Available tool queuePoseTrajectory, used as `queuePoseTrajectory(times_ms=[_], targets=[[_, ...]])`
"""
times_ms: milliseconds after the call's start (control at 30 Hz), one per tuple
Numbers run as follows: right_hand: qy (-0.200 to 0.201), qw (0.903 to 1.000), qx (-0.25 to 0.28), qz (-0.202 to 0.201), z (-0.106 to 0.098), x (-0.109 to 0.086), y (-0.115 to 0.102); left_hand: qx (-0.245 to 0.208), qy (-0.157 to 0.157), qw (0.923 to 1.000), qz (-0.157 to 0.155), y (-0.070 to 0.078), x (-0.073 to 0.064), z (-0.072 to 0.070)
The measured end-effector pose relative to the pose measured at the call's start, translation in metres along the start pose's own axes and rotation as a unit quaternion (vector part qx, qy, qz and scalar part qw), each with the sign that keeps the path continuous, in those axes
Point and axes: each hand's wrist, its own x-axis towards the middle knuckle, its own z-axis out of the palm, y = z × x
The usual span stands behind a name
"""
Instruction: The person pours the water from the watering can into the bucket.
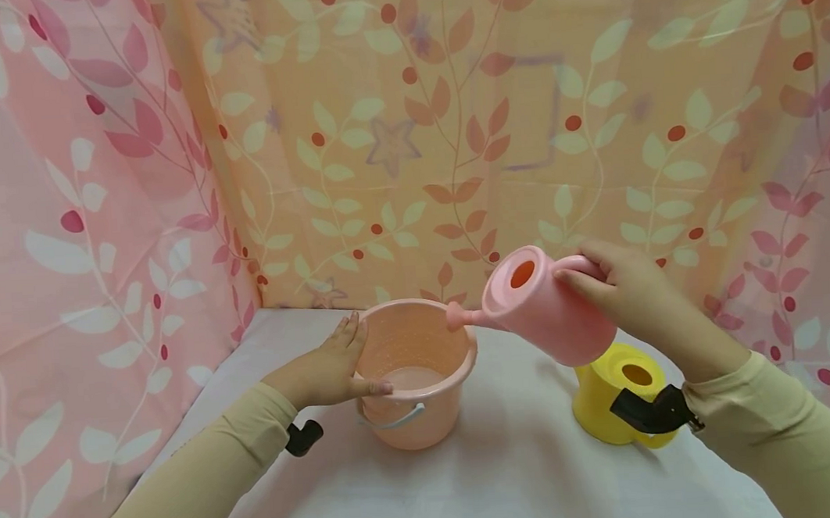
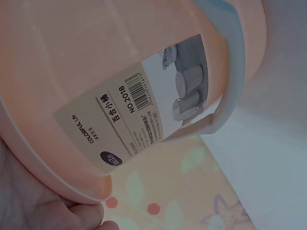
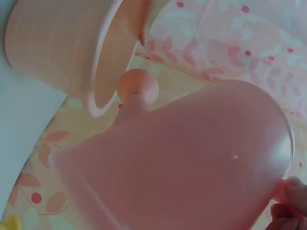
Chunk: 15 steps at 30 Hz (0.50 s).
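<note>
A peach plastic bucket stands upright on the table, its pale blue handle hanging down in front. My left hand holds its rim at the left, thumb over the near edge. A printed label shows on the bucket in the left wrist view. My right hand grips the handle of a pink watering can, raised above the table and tilted left. Its flared spout tip reaches over the bucket's right rim. Small droplets speckle the bucket's inner wall.
A yellow watering can stands on the white table beneath my right wrist. Patterned curtains close in the back and both sides. Black wrist mounts stick out from both sleeves.
</note>
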Motion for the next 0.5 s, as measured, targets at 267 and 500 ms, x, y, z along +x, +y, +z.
queuePoseTrajectory(times_ms=[267, 500], targets=[[0.012, 0.9991, 0.023, 0.035, 0.004, -0.009, 0.017, -0.004, 0.000, 1.0000, -0.003, 0.000, 0.000, 0.000], [0.058, 0.9963, 0.035, 0.053, 0.010, -0.020, 0.030, -0.003, -0.002, 1.0000, 0.003, -0.002, -0.001, 0.001]])
